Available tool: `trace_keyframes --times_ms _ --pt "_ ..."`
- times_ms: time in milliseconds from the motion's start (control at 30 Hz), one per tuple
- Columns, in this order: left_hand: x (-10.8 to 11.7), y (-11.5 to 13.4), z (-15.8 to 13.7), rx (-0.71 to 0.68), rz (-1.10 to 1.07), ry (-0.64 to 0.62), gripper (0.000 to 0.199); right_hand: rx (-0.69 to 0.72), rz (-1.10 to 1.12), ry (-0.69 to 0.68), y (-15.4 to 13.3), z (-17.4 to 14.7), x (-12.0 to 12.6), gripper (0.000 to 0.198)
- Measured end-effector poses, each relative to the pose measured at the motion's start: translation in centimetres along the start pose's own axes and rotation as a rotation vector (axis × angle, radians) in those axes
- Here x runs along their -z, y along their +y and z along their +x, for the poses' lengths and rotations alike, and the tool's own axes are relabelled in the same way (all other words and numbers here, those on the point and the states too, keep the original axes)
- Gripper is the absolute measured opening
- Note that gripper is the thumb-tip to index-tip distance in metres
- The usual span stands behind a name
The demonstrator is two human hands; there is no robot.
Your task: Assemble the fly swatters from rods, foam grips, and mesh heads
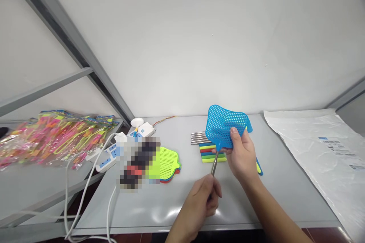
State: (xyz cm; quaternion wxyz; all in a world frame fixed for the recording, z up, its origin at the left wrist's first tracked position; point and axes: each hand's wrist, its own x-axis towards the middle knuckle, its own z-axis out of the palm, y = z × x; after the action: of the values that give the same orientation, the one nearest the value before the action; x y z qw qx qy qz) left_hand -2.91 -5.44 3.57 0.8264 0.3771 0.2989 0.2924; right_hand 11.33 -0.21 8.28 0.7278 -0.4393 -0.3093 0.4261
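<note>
A blue perforated fly swatter head (pixel 221 121) is held up above the table, gripped at its lower right side by my right hand (pixel 242 155), thumb on the face. My left hand (pixel 202 200) is closed round the metal rod (pixel 215 164) below it. The rod's upper end meets the neck of the head; how far it is inserted cannot be made out. Behind lie coloured handle tubes (pixel 212 155) in a row, with several thin metal rods (pixel 199 138) projecting left. Blue and yellow-green pieces (pixel 259 168) are partly hidden behind my right wrist. Stacked swatter heads (pixel 169 162), yellow-green on top, lie to the left.
White power strips (pixel 107 161) with plugs and white cables (pixel 67 197) are at the left, beside a pixelated patch. Bagged colourful goods (pixel 62 134) cover the left-hand surface behind a grey metal frame (pixel 48 87). A large white plastic package (pixel 310 136) lies on the right.
</note>
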Motion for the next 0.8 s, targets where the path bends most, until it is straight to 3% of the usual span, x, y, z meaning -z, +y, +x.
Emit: trace_keyframes --times_ms 300,800 --pt "-1.2 1.1 -0.7 -0.084 0.271 0.219 0.042 0.032 -0.019 0.091 -0.2 -0.8 -0.7 0.025" --pt "-0.4 1.1 -0.8 -0.006 0.000 -0.061 0.036 0.018 0.051 0.082 -0.4 -0.6 -0.7 0.027"
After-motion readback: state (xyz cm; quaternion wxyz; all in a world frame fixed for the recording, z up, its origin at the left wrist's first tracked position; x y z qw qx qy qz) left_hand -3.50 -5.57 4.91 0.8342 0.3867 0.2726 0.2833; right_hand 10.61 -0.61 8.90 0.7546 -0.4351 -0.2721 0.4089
